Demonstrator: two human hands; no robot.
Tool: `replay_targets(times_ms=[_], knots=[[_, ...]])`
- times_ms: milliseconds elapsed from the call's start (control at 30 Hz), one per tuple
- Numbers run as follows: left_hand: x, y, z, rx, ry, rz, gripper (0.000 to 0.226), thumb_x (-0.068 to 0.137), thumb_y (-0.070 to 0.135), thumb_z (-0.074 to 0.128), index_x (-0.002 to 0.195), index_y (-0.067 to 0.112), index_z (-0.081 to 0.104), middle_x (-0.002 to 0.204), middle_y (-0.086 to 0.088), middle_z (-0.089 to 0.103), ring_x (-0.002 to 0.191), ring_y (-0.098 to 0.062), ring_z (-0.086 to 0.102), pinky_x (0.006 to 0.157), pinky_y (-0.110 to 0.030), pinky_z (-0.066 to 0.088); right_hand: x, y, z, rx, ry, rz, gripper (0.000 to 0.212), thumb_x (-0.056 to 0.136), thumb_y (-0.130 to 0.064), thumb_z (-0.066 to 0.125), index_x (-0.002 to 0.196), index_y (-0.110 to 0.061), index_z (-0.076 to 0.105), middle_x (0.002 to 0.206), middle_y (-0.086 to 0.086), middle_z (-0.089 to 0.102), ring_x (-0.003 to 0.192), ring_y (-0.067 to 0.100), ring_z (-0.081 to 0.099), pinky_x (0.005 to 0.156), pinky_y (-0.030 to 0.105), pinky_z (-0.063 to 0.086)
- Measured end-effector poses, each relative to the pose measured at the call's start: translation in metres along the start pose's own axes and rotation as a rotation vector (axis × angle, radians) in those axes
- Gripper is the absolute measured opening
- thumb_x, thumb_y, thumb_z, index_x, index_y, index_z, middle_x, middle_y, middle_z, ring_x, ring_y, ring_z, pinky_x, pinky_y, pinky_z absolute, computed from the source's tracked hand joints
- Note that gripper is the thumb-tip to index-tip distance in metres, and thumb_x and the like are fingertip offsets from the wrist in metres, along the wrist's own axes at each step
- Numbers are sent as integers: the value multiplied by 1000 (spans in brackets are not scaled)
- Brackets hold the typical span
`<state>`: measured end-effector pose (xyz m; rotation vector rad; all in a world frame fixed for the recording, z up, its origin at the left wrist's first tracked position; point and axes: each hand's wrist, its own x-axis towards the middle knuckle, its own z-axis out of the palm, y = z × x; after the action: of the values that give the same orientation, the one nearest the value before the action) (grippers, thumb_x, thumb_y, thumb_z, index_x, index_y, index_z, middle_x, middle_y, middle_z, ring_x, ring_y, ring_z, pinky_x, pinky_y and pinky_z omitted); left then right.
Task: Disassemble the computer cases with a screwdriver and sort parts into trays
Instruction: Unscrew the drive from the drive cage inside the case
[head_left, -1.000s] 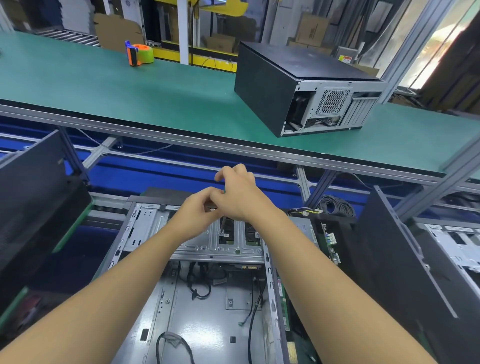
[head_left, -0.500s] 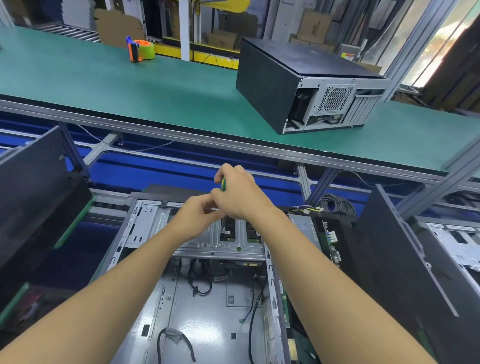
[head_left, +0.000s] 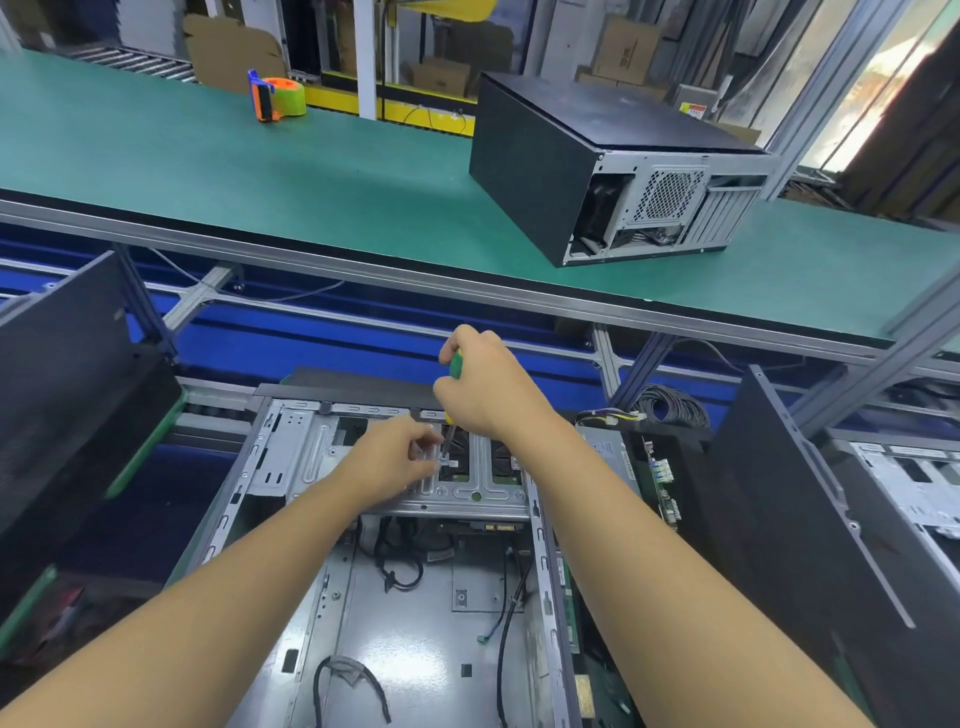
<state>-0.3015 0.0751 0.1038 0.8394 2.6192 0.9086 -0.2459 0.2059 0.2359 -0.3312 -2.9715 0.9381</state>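
Fingers of right hand clamping green-handled steel screwdriver; left hand fingertips pinching its shaft near the tip, over silver metal drive bracket. Holding loose black cables: open grey steel computer case. Lying beyond on green conveyor belt: closed black computer case.

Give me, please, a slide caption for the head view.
Right hand grips a green-handled screwdriver over the drive bracket of the open computer case, left hand beside the blade tip.
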Motion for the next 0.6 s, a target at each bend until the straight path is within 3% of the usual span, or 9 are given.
replay_targets(times_ms=[100,200,267,433,600], knots=[[4,9,9,100,31,-11,22,87,31,75,105,18,73,92,3,56,85,-16,58,77,-28,45,-4,2,2,39,46,-39,14,98,-34,56,102,-22,50,104,-1,49,95,24,48,62,33,33],[6,14,13,149,66,-41,18,88,35,73,93,18,77,90,2,53,86,-20,62,75,-33,49,-7,7,2,45,90,-72,9,101,-18,54,110,-18,53,109,1,49,97,23,49,69,32,34],[5,15,15,161,89,-52,18,89,37,72,91,20,78,95,1,58,84,-19,62,73,-34,50,-11,10,1,46,77,-75,21,98,-7,50,115,-18,51,115,0,46,95,23,52,71,34,39],[4,13,21,179,174,-25,18,89,39,71,85,22,76,88,6,59,81,-15,60,70,-33,49,-25,18,-4,107,121,-71,30,90,-1,50,114,-19,53,115,-5,45,95,19,51,77,33,42],[3,18,25,78,207,9,9,90,28,72,89,19,71,78,10,64,74,-10,58,64,-25,40,-44,37,-20,188,340,6,10,93,-13,60,99,-20,59,104,-3,55,89,17,49,66,23,37]])
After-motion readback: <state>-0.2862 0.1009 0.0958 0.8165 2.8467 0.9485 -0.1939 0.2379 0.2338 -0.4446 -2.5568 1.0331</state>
